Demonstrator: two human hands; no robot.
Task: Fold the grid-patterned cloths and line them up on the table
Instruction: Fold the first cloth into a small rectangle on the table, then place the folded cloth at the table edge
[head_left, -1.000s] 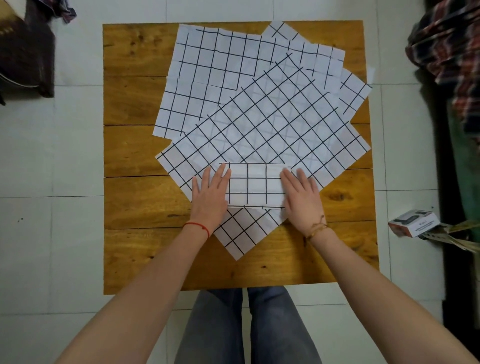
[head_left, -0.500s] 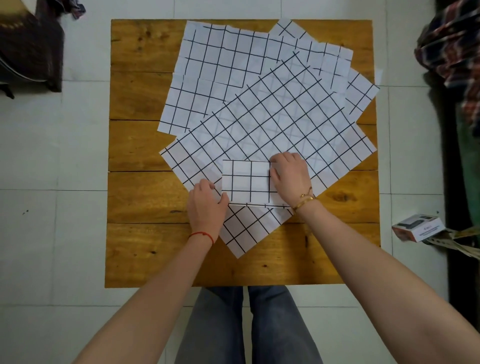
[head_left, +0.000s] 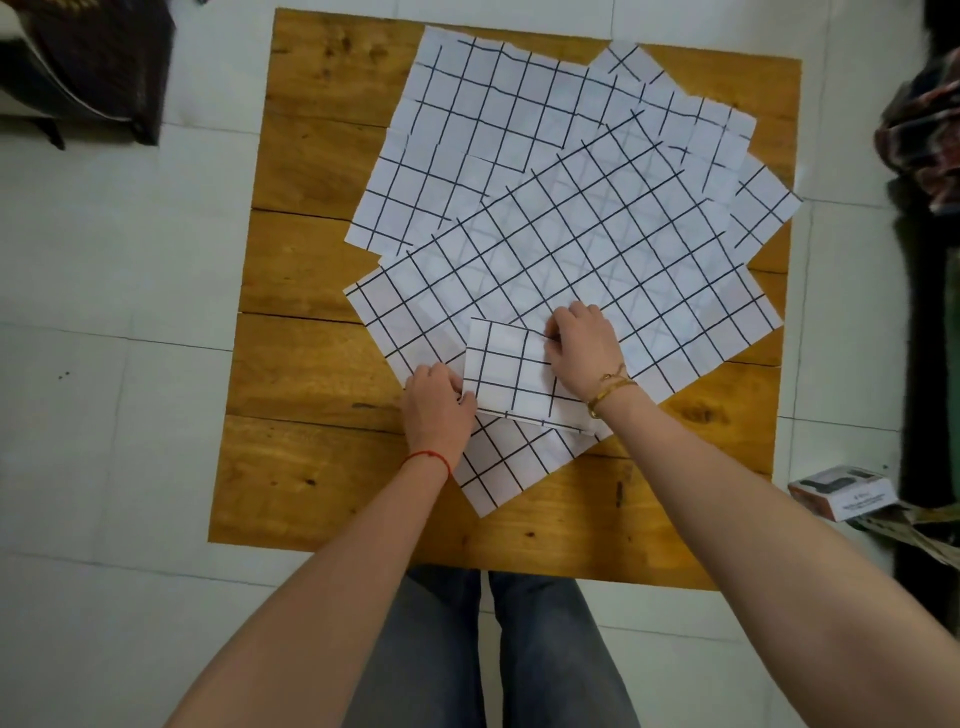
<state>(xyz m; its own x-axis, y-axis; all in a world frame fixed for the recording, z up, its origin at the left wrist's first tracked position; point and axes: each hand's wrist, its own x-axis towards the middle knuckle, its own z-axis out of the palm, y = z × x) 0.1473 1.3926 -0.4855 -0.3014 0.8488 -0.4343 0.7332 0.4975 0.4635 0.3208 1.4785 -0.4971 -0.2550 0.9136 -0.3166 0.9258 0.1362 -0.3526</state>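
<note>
Two hands grip one folded cloth (head_left: 506, 371) near the front of the table (head_left: 311, 332); left hand (head_left: 436, 408) pinches its left edge; right hand (head_left: 584, 348) pinches its top; it lies on spread cloths (head_left: 597, 244).

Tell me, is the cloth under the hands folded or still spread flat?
Folded. The small cloth is a compact rectangle with layered edges, gripped by the left hand and right hand.

Home rm, white tile floor (head_left: 119, 291), wood table (head_left: 311, 291), plaid clothes (head_left: 924, 140) nearby
</note>
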